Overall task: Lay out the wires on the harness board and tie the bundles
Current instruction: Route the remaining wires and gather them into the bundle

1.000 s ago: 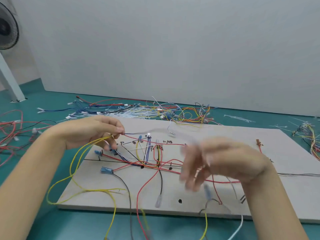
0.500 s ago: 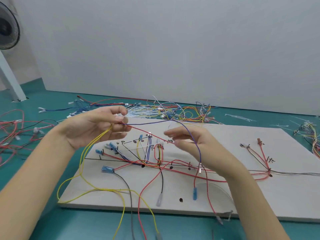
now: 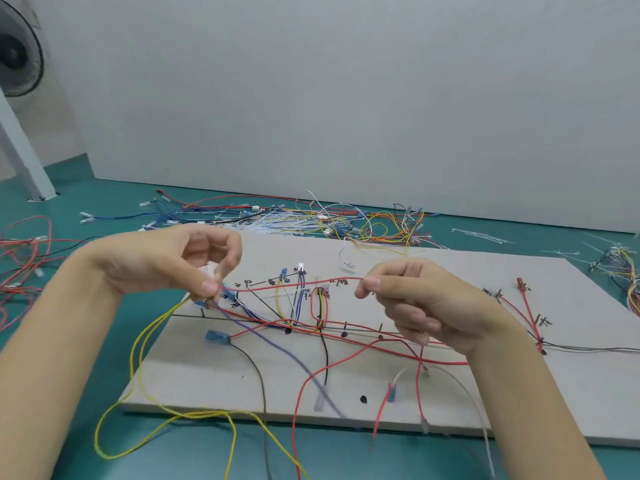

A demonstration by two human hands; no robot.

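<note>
Loose red wires (image 3: pixel 20 268) lie at the left edge of the green table (image 3: pixel 104 209). A fan (image 3: pixel 17 53) stands beyond the table's far left corner. The left hand (image 3: pixel 166 261) is raised over the far left corner of the harness board (image 3: pixel 450 403), thumb and fingers pinched together on a cluster of wire ends. From this grip a yellow wire (image 3: pixel 138 358) hangs in a double loop over the board's left edge and trails across the table near its front edge. A purple wire (image 3: pixel 277 344) descends from the same grip diagonally toward the front edge of the board. A red wire (image 3: pixel 304 284) spans the gap between the two hands, stretched above the board. The board lies flat at the centre of the table and carries routed wires in red, black, blue, yellow and white, with handwritten marks and a blue connector (image 3: pixel 217 337) near its left side. A pile of mixed wires (image 3: pixel 311 220) lies along the far edge of the table, behind the board. The right hand (image 3: pixel 415 299) pinches the red wire between thumb and forefinger, the other fingers curled beneath. White cable ties (image 3: pixel 481 235) lie toward the far right corner, and a further wire bundle (image 3: pixel 623 271) rests at the right edge.
</note>
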